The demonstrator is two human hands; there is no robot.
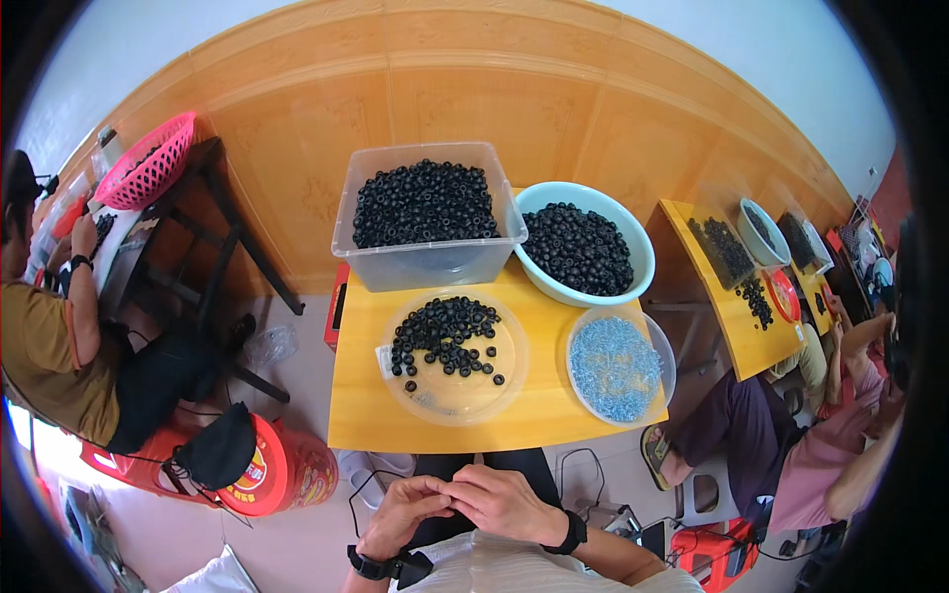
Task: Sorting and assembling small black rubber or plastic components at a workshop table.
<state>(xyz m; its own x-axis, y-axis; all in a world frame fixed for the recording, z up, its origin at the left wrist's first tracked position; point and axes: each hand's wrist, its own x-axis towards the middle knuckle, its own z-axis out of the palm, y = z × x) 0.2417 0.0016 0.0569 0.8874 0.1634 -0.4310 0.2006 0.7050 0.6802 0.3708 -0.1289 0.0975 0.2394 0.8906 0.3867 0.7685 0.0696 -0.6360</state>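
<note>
My left hand point(403, 512) and my right hand point(506, 502) meet at the fingertips just below the near edge of a small yellow table point(361, 415). Whether a small part is pinched between the fingers cannot be made out. On the table in front of them a clear round lid point(455, 390) carries scattered black rings. To its right a clear bowl point(615, 368) holds small pale blue parts. Behind stand a clear plastic bin point(427, 265) and a light blue basin point(641, 259), both heaped with black rings.
A person in a brown shirt point(44, 346) sits at the left by a dark table with a pink basket point(148, 163). Red stools point(277, 472) stand on the floor at the left. At the right another person point(791, 445) sits at a second yellow table point(727, 321).
</note>
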